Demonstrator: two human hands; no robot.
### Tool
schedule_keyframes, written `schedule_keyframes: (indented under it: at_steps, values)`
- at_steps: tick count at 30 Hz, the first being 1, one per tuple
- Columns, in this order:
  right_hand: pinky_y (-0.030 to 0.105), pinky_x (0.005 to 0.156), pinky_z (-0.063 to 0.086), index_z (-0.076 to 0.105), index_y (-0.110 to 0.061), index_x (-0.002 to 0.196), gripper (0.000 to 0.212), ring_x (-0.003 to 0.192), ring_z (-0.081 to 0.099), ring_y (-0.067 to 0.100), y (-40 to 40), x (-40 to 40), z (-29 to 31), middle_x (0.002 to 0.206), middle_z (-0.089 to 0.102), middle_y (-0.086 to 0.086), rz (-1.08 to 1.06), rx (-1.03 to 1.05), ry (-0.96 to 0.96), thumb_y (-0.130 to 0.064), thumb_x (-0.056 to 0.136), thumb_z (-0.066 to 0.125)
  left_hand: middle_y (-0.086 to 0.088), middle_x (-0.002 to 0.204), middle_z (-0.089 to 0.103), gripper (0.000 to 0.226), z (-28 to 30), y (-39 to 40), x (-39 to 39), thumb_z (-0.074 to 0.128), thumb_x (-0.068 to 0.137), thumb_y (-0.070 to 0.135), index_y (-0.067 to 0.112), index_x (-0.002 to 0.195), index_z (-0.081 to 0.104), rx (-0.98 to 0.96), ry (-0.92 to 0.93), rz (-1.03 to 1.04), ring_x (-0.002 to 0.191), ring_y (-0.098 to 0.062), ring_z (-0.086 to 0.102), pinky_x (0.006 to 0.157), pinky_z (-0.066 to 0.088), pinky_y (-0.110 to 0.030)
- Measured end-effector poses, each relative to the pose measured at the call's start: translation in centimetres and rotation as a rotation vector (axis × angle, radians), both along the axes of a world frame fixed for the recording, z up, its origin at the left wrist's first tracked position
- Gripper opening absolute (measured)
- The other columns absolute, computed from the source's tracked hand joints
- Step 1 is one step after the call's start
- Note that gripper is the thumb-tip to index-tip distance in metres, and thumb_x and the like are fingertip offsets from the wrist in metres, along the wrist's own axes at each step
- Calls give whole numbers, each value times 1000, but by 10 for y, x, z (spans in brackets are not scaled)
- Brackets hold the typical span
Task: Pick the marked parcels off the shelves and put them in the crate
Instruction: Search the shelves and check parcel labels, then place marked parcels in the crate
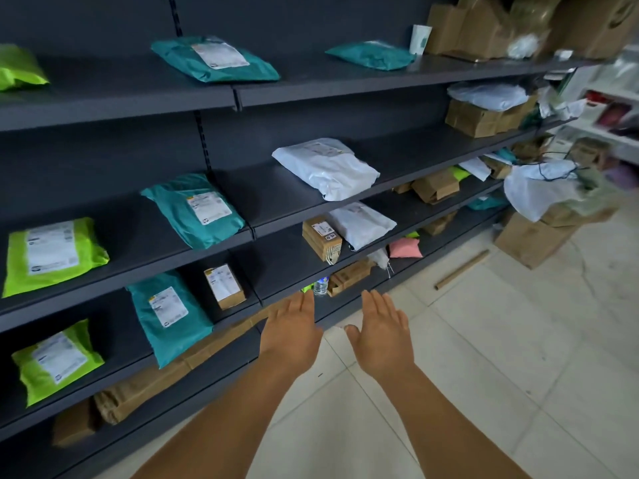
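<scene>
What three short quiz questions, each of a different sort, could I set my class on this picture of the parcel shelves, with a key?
1. True or false: the left hand is gripping a parcel.
2. Multiple choice: the white parcel lies on the same shelf board as which parcel? A. the pink parcel B. the teal parcel with the yellow-edged label C. none; it lies alone on its board
3. Fill in: the small water bottle stands just beyond the ____ hand.

Key
1. False: both the left hand and the right hand are flat, open and empty.
2. C
3. left
</scene>
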State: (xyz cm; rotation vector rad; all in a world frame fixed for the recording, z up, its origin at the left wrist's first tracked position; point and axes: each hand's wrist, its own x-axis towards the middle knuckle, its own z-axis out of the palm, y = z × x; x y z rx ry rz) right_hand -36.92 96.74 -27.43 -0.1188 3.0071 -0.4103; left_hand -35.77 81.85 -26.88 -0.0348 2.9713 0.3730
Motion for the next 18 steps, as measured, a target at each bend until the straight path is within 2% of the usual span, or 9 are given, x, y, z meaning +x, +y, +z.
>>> schedule_keyframes:
  at_steps: [9, 18]
  values:
    - [37, 119, 0, 5, -16, 153, 69, 148, -5, 18, 58, -126, -27, 161, 2, 2, 63, -43, -48, -41, 99, 39, -3, 160, 9, 72, -29, 47, -121, 41, 98, 41, 17, 153, 1, -11, -91, 60, 147, -20, 10, 119, 16, -37]
    - [39, 121, 5, 3, -15, 153, 70, 148, -3, 20, 123, -257, -49, 161, 2, 3, 188, 47, -101, -44, 99, 37, -2, 160, 10, 73, -58, 93, -217, 43, 98, 40, 19, 153, 0, 30, -180, 233, 146, -21, 14, 119, 19, -37]
